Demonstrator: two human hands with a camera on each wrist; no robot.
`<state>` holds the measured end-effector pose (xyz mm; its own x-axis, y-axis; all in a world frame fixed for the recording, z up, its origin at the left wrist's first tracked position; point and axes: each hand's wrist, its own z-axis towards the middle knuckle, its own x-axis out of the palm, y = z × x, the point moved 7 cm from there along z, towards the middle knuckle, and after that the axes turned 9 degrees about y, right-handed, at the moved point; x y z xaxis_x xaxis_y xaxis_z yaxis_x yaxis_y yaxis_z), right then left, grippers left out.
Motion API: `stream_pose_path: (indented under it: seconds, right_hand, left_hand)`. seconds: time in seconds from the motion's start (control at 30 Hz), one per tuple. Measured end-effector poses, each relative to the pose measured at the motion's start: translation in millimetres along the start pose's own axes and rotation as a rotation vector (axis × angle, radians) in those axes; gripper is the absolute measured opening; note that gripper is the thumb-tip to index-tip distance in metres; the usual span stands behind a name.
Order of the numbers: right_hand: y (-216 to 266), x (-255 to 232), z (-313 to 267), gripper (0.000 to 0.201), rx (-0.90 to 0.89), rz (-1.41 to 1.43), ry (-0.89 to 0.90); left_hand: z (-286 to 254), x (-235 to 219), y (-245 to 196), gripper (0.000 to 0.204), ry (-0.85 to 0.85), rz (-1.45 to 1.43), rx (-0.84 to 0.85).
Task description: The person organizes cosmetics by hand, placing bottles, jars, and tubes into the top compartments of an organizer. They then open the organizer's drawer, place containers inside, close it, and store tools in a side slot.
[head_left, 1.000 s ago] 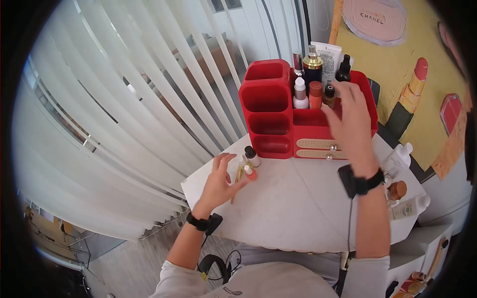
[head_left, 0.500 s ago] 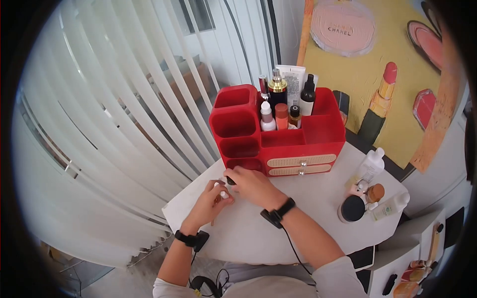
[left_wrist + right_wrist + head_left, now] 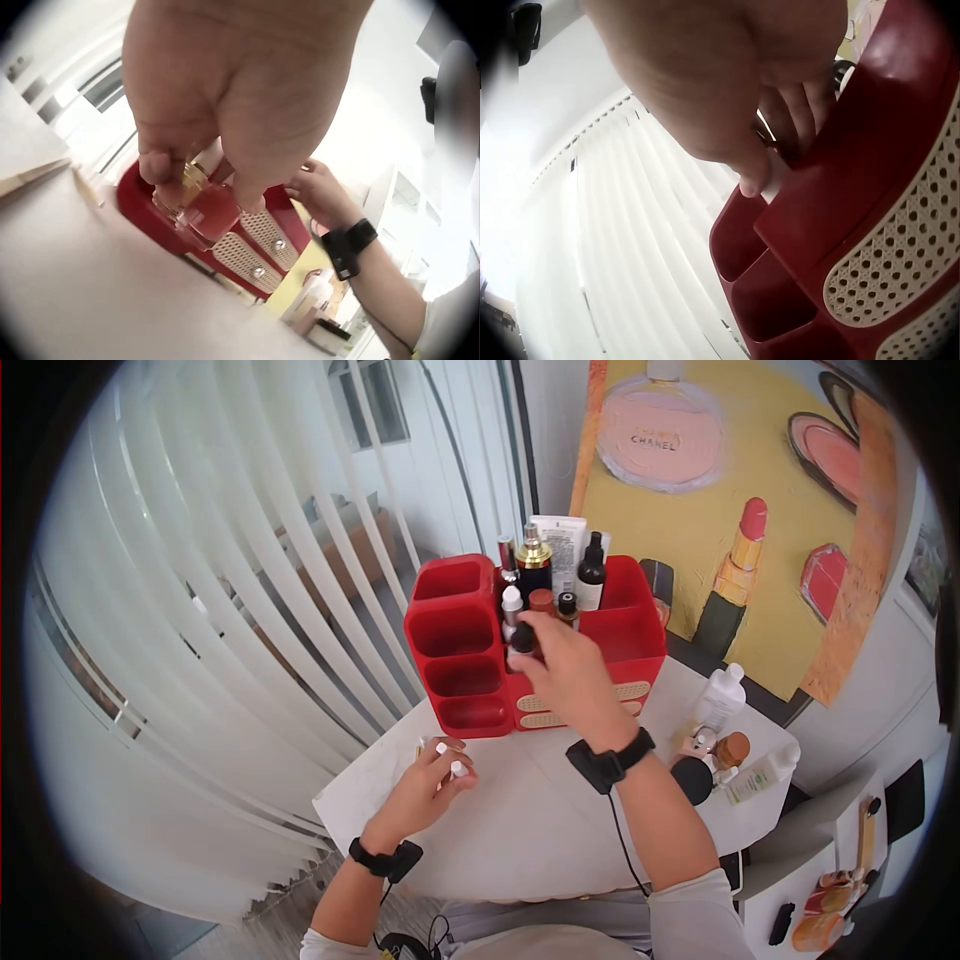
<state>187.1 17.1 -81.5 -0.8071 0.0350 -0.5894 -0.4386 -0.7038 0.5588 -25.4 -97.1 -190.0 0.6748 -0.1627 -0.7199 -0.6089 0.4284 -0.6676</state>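
Observation:
My right hand [image 3: 580, 675] grips a small white bottle with a black cap [image 3: 523, 637] at the front-left compartment of the red organizer [image 3: 630, 648]. In the right wrist view its pale body [image 3: 778, 176] shows between thumb and fingers, just behind the organizer's red front wall. My left hand [image 3: 418, 795], low over the table's left part, holds small glass bottles. One has pink liquid [image 3: 210, 214] and sits against the thumb; a clear and gold one [image 3: 169, 199] is by the fingers. Two white caps [image 3: 458, 769] stick up from this hand.
Behind the right hand, the organizer holds a gold-collared dark bottle [image 3: 534, 570], a white tube [image 3: 560, 545] and a black spray bottle [image 3: 591, 575]. Toiletries, including a white bottle [image 3: 720, 698] and a black-lidded jar [image 3: 692, 780], stand at the table's right. Vertical blinds [image 3: 250, 610] hang left.
My right hand came from the organizer's right side to the table's left, took the black-capped bottle and carried it up to the organizer. My left hand has closed round the small bottles.

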Motion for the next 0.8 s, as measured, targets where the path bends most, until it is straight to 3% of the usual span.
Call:
stream_pose_path:
  seconds: [0.1, 0.17, 0.2, 0.23, 0.3, 0.37, 0.43, 0.5, 0.57, 0.67, 0.8]
  right_hand:
    - [-5, 4, 1, 0.048, 0.001, 0.034, 0.018]
    - [-12, 4, -3, 0.046, 0.062, 0.328, 0.087]
    - [-13, -6, -9, 0.043, 0.08, 0.334, 0.02]
    - [-15, -10, -16, 0.043, 0.078, 0.329, 0.02]
    - [-18, -38, -43, 0.04, 0.007, 0.284, -0.282]
    - [-22, -45, -59, 0.042, 0.103, 0.309, -0.249]
    - [-11, -53, -64, 0.045, 0.002, 0.013, -0.224]
    - [-11, -53, -60, 0.045, -0.035, -0.093, -0.242]
    - [-17, -52, -54, 0.045, -0.065, -0.197, -0.27]
    - [-30, -36, -39, 0.037, -0.074, -0.263, -0.155]
    - [-32, -30, -39, 0.028, -0.079, -0.28, -0.119]
  left_hand:
    - [17, -14, -53, 0.018, -0.016, -0.029, 0.116]
    - [33, -23, -84, 0.02, -0.037, 0.014, 0.177]
    - [43, -27, -97, 0.021, -0.063, 0.052, 0.231]
    - [58, -27, -103, 0.021, -0.066, 0.051, 0.235]
    - [82, -35, -121, 0.021, -0.245, 0.09, 0.343]
    - [115, -32, -125, 0.021, -0.301, 0.068, 0.349]
    - [136, -26, -130, 0.022, -0.35, 0.053, 0.364]
    - [158, -16, -126, 0.02, -0.313, 0.216, 0.159]
    - [166, -12, -125, 0.024, -0.365, 0.231, 0.201]
    - [174, -6, -115, 0.026, -0.329, 0.454, 0.057]
    - [170, -12, -113, 0.028, -0.293, 0.43, 0.027]
